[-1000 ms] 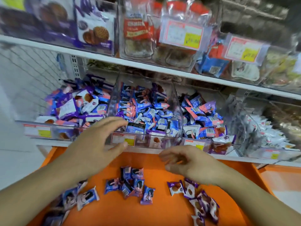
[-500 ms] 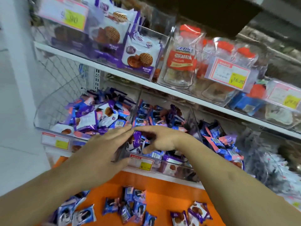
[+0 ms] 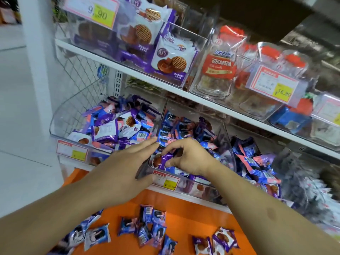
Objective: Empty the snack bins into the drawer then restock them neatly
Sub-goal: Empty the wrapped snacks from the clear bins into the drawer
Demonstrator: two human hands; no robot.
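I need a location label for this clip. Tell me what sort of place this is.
Most likely a snack aisle in a shop. Clear bins of wrapped snacks sit on white shelves, printed price tags hang on the bin fronts, and an orange drawer below holds loose packets.

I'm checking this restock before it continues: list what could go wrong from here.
1. The middle bin looks heaped; packets might spill over its wall as the right hand pulls the purple packet.
2. The left hand is flat against the bin's side; a push could shift it.
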